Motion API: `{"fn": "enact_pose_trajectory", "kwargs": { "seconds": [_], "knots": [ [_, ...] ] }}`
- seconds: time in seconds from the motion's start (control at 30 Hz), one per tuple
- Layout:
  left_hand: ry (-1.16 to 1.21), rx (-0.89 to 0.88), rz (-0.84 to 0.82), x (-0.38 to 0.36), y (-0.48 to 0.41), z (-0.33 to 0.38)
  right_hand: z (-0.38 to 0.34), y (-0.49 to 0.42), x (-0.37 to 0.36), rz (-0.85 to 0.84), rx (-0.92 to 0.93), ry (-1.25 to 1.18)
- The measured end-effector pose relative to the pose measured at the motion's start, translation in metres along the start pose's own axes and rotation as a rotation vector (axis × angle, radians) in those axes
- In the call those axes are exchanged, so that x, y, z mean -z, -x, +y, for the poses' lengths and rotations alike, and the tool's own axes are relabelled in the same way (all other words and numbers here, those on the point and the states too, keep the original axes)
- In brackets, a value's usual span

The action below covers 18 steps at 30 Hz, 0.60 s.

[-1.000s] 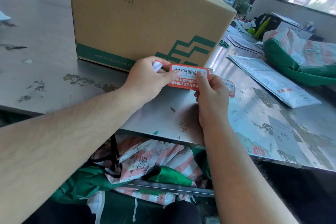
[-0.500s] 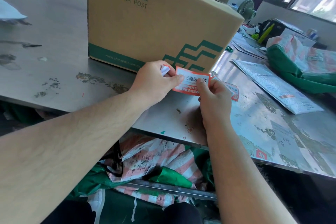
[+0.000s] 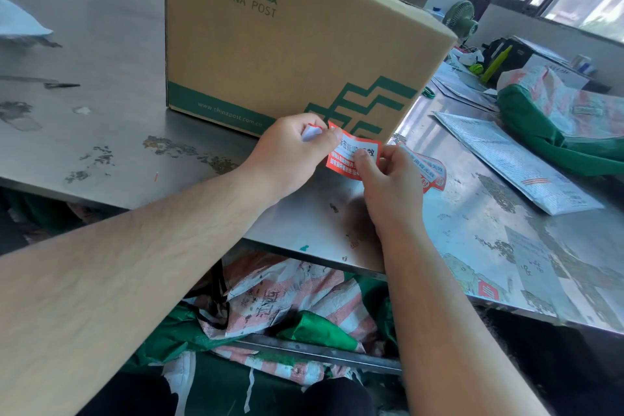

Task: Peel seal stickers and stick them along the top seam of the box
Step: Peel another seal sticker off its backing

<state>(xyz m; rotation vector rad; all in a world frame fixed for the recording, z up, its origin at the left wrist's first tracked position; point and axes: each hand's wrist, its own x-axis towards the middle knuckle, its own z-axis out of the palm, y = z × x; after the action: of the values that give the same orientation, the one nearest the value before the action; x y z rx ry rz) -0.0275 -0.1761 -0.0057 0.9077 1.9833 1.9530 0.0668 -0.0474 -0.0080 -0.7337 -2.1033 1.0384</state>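
Observation:
A tall brown China Post carton (image 3: 297,44) stands on the steel table (image 3: 118,132); its top seam is out of sight. In front of its lower right corner I hold a red and white seal sticker (image 3: 354,154) between both hands. My left hand (image 3: 293,155) pinches the sticker's left edge, with crumpled white backing paper (image 3: 310,132) tucked in the fingers. My right hand (image 3: 388,186) pinches the lower right part with thumb and forefinger. The sticker is bent. More red stickers (image 3: 429,172) lie on the table just behind my right hand.
Grey printed mail bags (image 3: 516,162) lie to the right on the table, with a green and striped sack (image 3: 553,121) behind them. A small fan (image 3: 461,20) and clutter stand at the far right. Striped sacks (image 3: 287,300) fill the space under the table.
The sticker has curled and tilted between my hands, and my left thumb has slid further along its top left edge. The view has shifted a little to the left.

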Motion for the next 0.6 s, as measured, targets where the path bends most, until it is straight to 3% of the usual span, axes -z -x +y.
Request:
{"fn": "enact_pose_trajectory", "kwargs": {
  "seconds": [0.33,0.6],
  "knots": [
    [-0.064,0.006,-0.012,-0.0013,0.0005,0.0005,0.0019,0.0003,0.0003,0.057,-0.048,-0.083],
    [-0.112,-0.002,-0.03,-0.0015,-0.0002,0.0008,0.0064,-0.0021,-0.0006,0.053,0.03,-0.006]
  ]
}}
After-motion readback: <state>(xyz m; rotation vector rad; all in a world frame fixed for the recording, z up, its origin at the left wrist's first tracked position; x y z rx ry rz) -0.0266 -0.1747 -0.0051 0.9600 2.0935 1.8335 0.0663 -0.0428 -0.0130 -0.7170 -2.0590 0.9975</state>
